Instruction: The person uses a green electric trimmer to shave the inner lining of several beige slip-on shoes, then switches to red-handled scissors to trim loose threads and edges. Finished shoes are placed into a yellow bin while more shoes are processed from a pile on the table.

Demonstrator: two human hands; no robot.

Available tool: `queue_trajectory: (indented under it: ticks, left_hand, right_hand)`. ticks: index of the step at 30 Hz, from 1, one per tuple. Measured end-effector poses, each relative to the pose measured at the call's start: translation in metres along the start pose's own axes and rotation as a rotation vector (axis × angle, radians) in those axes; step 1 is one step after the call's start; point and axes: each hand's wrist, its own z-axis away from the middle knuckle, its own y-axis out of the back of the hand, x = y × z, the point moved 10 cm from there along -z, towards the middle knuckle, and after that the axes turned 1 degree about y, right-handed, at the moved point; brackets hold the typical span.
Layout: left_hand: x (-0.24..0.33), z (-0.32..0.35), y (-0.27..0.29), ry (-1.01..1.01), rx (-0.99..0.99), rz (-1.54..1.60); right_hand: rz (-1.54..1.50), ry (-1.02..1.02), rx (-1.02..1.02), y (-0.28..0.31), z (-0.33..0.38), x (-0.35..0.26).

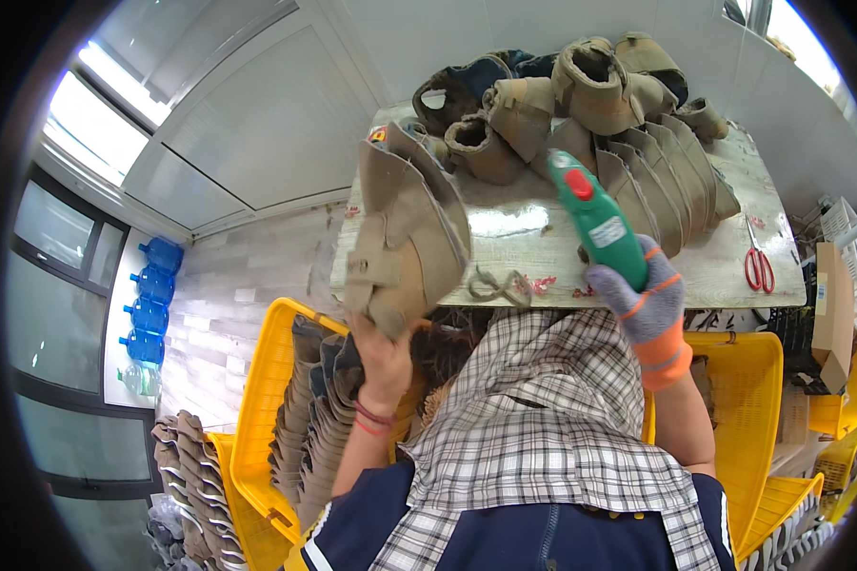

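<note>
Head view: left hand (383, 354) clamps a stack of tan shoe uppers (405, 238), fanned, at nine o'clock. Gloved right hand (649, 300) grips one green tool (595, 217) at three. One red scissors (759, 264) lies on the table (714, 276).

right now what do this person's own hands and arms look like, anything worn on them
The right hand wears a grey knit glove with orange stripes and a wide orange cuff; the forearm above it is bare. The left hand is bare, with thin red bands around the wrist. Neither forearm has a sleeve.
</note>
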Motion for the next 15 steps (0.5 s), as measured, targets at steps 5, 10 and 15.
queue_trajectory:
  ticks: [5,10,15]
  left_hand:
    - [-0.062,-0.043,-0.032,-0.143,-0.383,-0.656]
    - [-0.054,-0.063,-0.011,0.176,-0.276,-0.133]
    - [-0.001,-0.083,0.009,0.488,-0.171,0.804]
  right_hand:
    - [0.127,-0.118,0.073,0.04,0.02,0.037]
    - [0.28,-0.176,0.037,0.045,0.036,0.056]
    - [0.384,-0.015,-0.001,0.037,0.043,0.056]
